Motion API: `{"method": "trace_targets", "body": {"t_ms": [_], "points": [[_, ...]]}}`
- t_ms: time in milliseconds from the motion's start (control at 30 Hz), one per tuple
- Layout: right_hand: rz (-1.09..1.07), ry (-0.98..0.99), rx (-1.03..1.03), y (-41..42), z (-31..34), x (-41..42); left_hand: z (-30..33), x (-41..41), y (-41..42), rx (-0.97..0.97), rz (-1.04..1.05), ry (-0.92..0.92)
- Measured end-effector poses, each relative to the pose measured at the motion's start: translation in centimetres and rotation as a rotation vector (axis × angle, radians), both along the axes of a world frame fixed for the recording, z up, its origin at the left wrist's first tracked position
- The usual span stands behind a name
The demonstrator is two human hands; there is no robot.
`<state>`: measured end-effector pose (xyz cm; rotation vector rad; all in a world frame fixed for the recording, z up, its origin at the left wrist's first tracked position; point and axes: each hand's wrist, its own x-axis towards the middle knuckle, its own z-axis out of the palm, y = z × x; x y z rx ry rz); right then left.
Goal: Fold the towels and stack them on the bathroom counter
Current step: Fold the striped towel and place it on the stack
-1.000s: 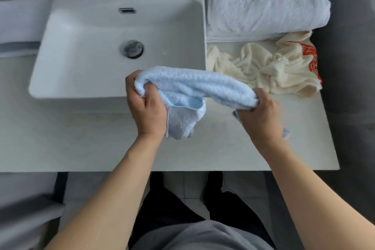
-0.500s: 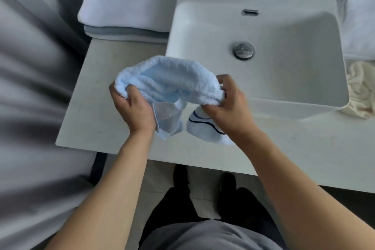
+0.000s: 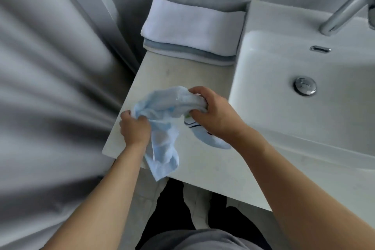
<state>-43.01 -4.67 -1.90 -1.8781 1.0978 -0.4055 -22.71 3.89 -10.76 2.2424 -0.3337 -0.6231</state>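
Head view: left hand [image 3: 135, 128] and right hand [image 3: 211, 111] each grip one end of the crumpled light-blue terry towel [image 3: 162, 111] above the pale stone tabletop [image 3: 203, 164], near the folded white towel stack [image 3: 192, 30].

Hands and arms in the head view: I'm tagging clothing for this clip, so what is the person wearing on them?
Nothing shows on either. The left hand and right hand are bare, with no gloves, rings or watch visible. Both forearms are uncovered all the way down to the bottom edge of the picture, so no sleeve shows.
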Motion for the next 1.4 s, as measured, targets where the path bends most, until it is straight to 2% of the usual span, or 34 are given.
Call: {"method": "trace_targets", "body": {"t_ms": [33,100,167,233,333,400,467,533,600,633,667,733,767,800,867,900,933,1000,1067,1133,1167,1233,1300,1333,1400], "points": [[0.002,0.035,0.012,-0.9,-0.2,1.4,-0.1,0.7,-0.2,0.031,-0.146,-0.179],[-0.031,0.081,0.085,-2.5,-0.7,3.9,-0.4,1.6,-1.3,-0.08,-0.521,-0.415],[-0.118,0.033,0.255,-3.8,-1.3,5.7,-0.8,2.7,-3.4,-0.079,-0.86,-0.475],[-0.214,-0.069,0.458,-4.9,-1.7,6.4,-1.0,3.8,-5.7,0.001,-1.042,-0.386],[-0.285,-0.085,0.633,-6.7,-2.3,6.3,-1.1,5.5,-8.0,-0.014,-0.972,-0.044],[-0.282,-0.049,0.648,-7.3,-3.0,6.3,-1.2,6.7,-9.0,-0.014,-0.823,0.041],[-0.274,0.062,0.565,-7.6,-4.2,6.4,-1.4,8.2,-9.8,0.008,-0.597,0.12],[-0.324,0.281,0.373,-8.0,-5.7,6.6,-1.4,9.7,-10.0,0.152,-0.53,0.137],[-0.425,0.36,0.304,-7.9,-6.9,6.8,-1.7,10.8,-9.3,0.393,-0.691,0.044],[-0.454,0.346,0.322,-7.5,-7.6,6.9,-1.8,10.9,-8.8,0.497,-0.786,-0.087],[-0.448,0.336,0.346,-7.0,-8.3,7.0,-1.8,10.9,-8.5,0.521,-0.861,-0.262],[-0.408,0.357,0.395,-6.0,-9.9,7.2,-1.5,10.2,-8.6,0.307,-1.0,-0.525],[-0.415,0.366,0.417,-5.7,-10.5,7.1,-1.6,9.6,-8.9,0.154,-1.109,-0.559],[-0.439,0.376,0.437,-5.5,-11.1,7.0,-1.6,9.0,-9.3,0.083,-1.268,-0.55],[-0.513,0.398,0.461,-5.4,-11.9,6.9,-1.9,7.5,-9.8,0.192,-1.581,-0.516],[-0.559,0.403,0.466,-5.5,-12.0,6.9,-2.3,7.0,-9.9,0.27,-1.662,-0.521],[-0.603,0.404,0.469,-5.6,-12.1,6.8,-2.8,6.8,-10.0,0.304,-1.675,-0.555],[-0.661,0.43,0.514,-6.0,-11.7,6.4,-3.3,6.8,-10.0,0.245,-1.539,-0.586],[-0.625,0.493,0.711,-6.1,-10.7,6.0,-3.1,7.2,-10.2,0.136,-1.348,-0.414],[-0.556,0.571,0.954,-5.6,-9.8,6.1,-3.0,7.7,-10.4,0.156,-1.261,-0.158],[-0.553,0.564,1.054,-5.1,-9.6,6.3,-3.0,7.9,-10.7,0.167,-1.211,-0.116],[-0.576,0.453,1.201,-4.0,-9.9,7.1,-3.2,8.2,-11.8,0.205,-1.079,-0.16],[-0.688,0.231,1.267,-3.2,-10.3,7.9,-3.5,8.2,-13.2,0.348,-1.031,-0.192],[-0.775,0.109,1.257,-3.0,-10.6,8.3,-3.6,8.1,-13.9,0.433,-1.045,-0.169],[-0.946,-0.052,1.16,-2.9,-11.1,8.8,-3.4,7.8,-14.7,0.501,-1.046,0.0]]}}
